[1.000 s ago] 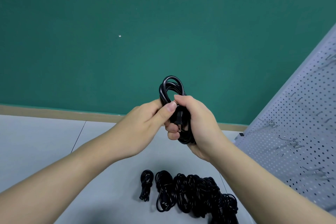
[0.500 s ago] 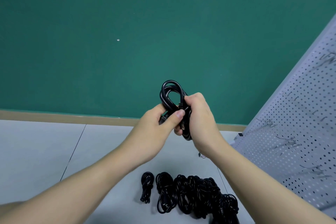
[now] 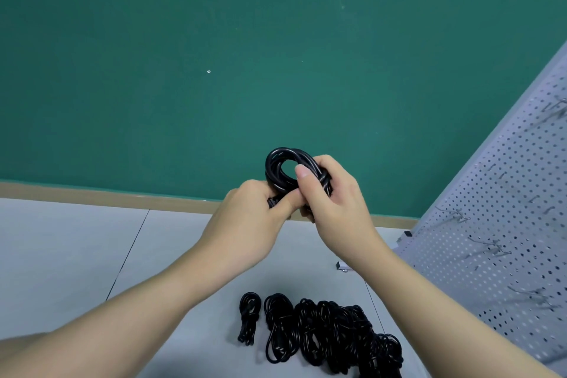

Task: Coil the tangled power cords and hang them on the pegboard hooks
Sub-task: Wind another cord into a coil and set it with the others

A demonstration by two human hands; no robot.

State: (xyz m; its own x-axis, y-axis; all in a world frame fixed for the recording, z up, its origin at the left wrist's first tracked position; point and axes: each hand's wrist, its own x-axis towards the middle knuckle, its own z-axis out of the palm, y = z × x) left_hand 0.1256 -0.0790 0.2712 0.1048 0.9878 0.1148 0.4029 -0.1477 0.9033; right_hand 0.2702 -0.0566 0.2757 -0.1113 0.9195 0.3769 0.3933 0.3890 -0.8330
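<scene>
— Where was the cord (image 3: 283, 170)?

— Up in the air before the green wall (image 3: 214, 40), both hands together on it. The right hand (image 3: 333, 202) was wrapped round the coil's side, thumb over the loop, likely to keep the turns from springing open. The left hand (image 3: 254, 221) pinched its lower end, probably tucking the plug.

— And the rest?

— A pile (image 3: 331, 331) lay on the floor (image 3: 76, 255) below, one bundle (image 3: 249, 317) at its left. The pegboard (image 3: 506, 224) leaned at the right, hooks (image 3: 491, 247) bare, so hanging looked next.

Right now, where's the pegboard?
Head view, far right: the pegboard leans beside the right hand, its hooks bare, against the green wall.
</scene>
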